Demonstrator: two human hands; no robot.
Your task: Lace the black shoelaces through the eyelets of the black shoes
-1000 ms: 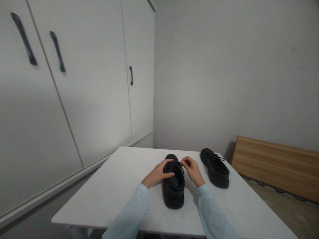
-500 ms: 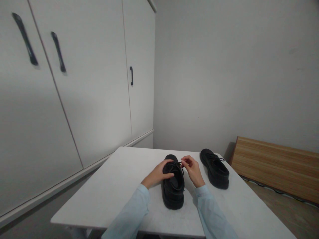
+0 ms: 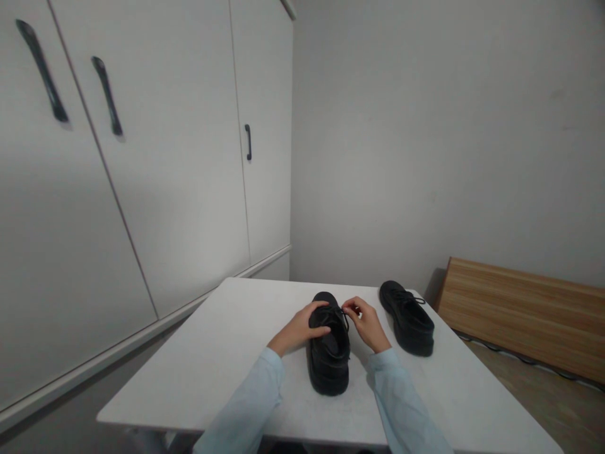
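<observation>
Lower center of frame: black shoe point(image 3: 329, 369) upright on white table point(image 3: 203, 372), heel toward bottom edge, toe toward top. Left hand point(image 3: 297, 330) on shoe's left side, thumb and fingers spread apart, gripping upper near laces. Right hand point(image 3: 366, 323) at shoe's right side, thumb and fingertips pinched together on black shoelace point(image 3: 346, 320). Lower right: second black shoe point(image 3: 412, 325), laced, upright on table, apart from both hands. Right edge: wood-grain board point(image 3: 524, 315) against gray wall point(image 3: 416, 139). Left half: white cabinet point(image 3: 174, 145) with dark handles.
</observation>
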